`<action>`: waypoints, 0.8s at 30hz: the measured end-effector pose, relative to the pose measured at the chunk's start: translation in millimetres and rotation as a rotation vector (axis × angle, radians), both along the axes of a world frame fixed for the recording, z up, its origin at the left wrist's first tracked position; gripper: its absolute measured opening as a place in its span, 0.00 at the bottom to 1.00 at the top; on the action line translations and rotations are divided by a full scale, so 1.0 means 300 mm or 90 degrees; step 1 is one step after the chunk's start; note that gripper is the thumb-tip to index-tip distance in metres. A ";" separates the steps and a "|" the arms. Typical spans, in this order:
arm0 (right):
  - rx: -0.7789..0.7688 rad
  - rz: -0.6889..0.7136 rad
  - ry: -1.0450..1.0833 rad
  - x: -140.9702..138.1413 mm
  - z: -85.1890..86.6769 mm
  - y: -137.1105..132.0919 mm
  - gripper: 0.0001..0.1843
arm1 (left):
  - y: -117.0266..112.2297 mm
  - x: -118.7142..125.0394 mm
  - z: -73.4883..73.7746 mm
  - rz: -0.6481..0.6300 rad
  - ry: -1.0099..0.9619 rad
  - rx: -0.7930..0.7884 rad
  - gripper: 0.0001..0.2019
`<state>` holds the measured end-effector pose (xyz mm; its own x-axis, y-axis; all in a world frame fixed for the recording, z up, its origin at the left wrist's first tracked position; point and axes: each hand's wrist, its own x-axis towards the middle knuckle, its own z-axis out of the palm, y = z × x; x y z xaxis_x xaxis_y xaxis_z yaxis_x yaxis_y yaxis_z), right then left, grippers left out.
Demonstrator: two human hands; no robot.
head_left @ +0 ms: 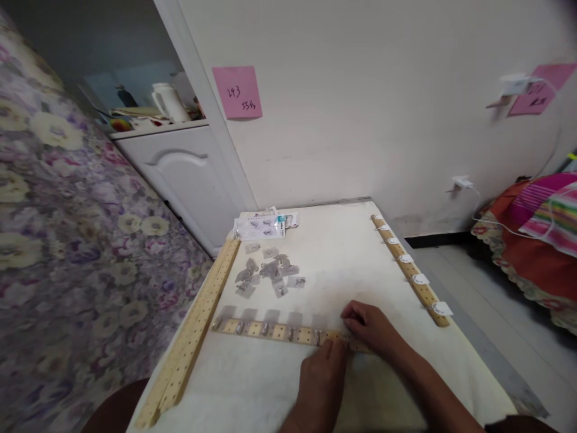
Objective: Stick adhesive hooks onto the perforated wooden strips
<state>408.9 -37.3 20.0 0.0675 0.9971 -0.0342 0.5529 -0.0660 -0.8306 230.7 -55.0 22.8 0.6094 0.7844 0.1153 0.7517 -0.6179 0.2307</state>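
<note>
A perforated wooden strip (279, 332) lies across the front of the table, with several clear square adhesive hooks (270, 319) set along it. At its right part my left hand (322, 373) presses closed fingertips on the strip, next to a small metal hook; what they pinch is hidden. My right hand (367, 325) is closed just above the strip, its thumb and fingers together at the edge of a faint clear hook plate (336, 320). Beyond the strip, a loose pile of clear hooks (273, 269) lies scattered on the pale tabletop (333, 252).
Long perforated wooden strips (193, 337) lie along the table's left side. Another strip (421, 291) with white-backed hooks runs along the right edge. Packaged hooks (259, 227) sit at the back left. A floral curtain (90, 240) hangs on the left; a wall stands behind.
</note>
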 end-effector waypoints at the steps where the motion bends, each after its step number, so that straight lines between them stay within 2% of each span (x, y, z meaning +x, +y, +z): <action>1: -0.001 0.000 0.001 0.000 0.002 0.001 0.06 | 0.000 0.000 0.005 0.000 0.004 -0.003 0.09; 6: 0.003 0.015 0.010 0.001 0.022 -0.005 0.06 | -0.002 0.002 0.024 -0.011 0.026 -0.014 0.10; 11: -0.021 0.039 0.040 0.007 0.040 -0.019 0.08 | 0.001 0.000 0.012 -0.016 0.031 -0.010 0.12; 15: -0.047 0.040 0.070 0.009 0.028 -0.018 0.13 | 0.002 -0.003 0.004 -0.023 0.021 -0.009 0.14; 24: -0.070 0.019 0.062 0.006 -0.011 0.000 0.14 | 0.004 -0.002 0.006 -0.027 0.033 -0.002 0.13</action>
